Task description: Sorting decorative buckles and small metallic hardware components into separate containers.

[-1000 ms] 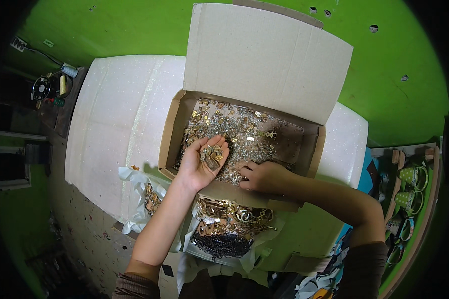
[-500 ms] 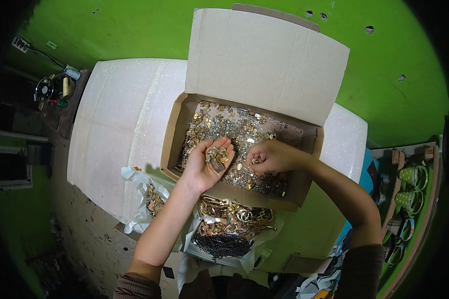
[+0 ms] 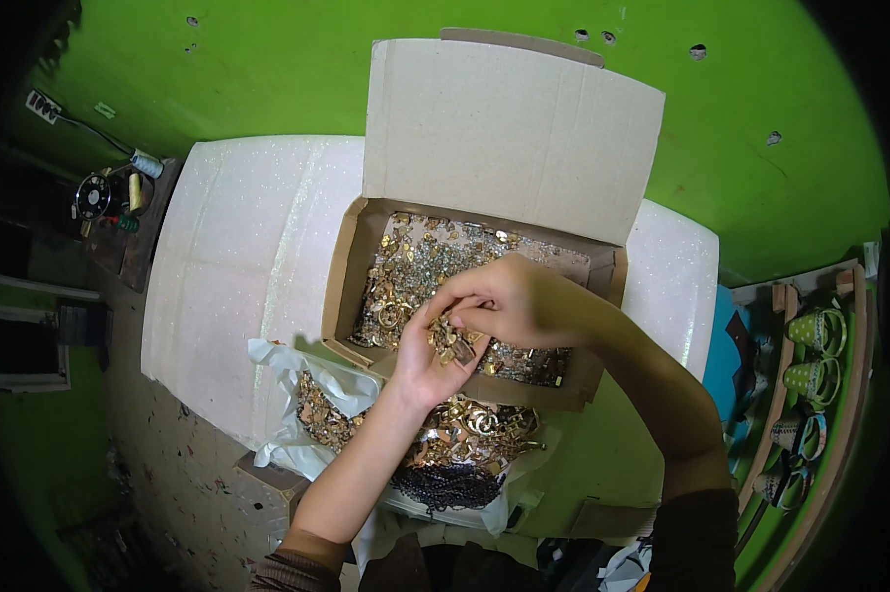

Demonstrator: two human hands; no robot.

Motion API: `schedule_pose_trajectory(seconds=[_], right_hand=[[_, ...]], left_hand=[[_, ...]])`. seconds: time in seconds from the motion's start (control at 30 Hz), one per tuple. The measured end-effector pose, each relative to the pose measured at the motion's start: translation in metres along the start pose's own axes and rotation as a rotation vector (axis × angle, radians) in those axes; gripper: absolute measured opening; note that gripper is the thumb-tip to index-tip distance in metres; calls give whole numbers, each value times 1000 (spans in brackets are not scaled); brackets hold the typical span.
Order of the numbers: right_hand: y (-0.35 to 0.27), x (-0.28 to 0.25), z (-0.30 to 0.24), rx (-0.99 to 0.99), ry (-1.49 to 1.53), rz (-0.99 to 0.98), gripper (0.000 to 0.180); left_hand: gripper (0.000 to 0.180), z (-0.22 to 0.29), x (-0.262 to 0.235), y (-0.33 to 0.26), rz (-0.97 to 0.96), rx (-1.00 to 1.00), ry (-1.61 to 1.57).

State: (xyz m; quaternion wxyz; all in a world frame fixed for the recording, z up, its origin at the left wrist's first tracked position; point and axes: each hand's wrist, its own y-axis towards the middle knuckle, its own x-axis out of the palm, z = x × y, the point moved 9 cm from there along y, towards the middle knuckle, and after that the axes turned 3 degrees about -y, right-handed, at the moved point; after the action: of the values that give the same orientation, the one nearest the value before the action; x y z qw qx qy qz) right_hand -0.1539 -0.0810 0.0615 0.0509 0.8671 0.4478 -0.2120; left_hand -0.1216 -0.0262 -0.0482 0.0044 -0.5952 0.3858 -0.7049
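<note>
My left hand (image 3: pixel 427 373) is cupped palm up above the front of an open cardboard box (image 3: pixel 340 281), holding a small heap of gold and silver metal pieces (image 3: pixel 453 344). Over that palm bends my right hand (image 3: pixel 524 301), its thumb and fingers pinched together at the heap; what they grip is hidden. Loose metal trinkets and clear beads (image 3: pixel 420 245) cover the bottom of the box. Just in front of it, partly behind my left forearm, lie gold-coloured metal fittings (image 3: pixel 484 424) and a dark chain bundle (image 3: pixel 450 486).
The box's lid (image 3: pixel 514 138) stands raised at the back. A white glittery table top (image 3: pixel 233 257) spreads beneath. A pale plastic bag (image 3: pixel 346 390) with more metal bits sits front left. Patterned sandals (image 3: pixel 815 380) stand on a rack at the right, beside a green wall (image 3: pixel 297 69).
My right hand has moved left, from over the box's contents to my left palm. My left hand has shifted slightly right and down, still holding the metal pieces. The view has shifted a little.
</note>
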Motion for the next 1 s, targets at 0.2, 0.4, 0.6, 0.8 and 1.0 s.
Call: schedule_pose_trajectory(seconds=[0.2,0.4,0.6,0.8,1.0], right_hand=[[-21,-1,-38,-66,-125,141,23],[-53,-3,-31,29,119,553,21],[-84,85,-23,263,430,712,22],[-44,190,-65,259,197,770,20],[-11,255,-73,365,3,889,15]], left_hand=[[23,1,-20,-16,145,21,-78],[18,10,-13,-36,69,54,-167],[16,29,-17,-89,-58,69,-414],[17,62,-78,-150,17,132,-315],[23,97,-134,-184,84,199,-235]])
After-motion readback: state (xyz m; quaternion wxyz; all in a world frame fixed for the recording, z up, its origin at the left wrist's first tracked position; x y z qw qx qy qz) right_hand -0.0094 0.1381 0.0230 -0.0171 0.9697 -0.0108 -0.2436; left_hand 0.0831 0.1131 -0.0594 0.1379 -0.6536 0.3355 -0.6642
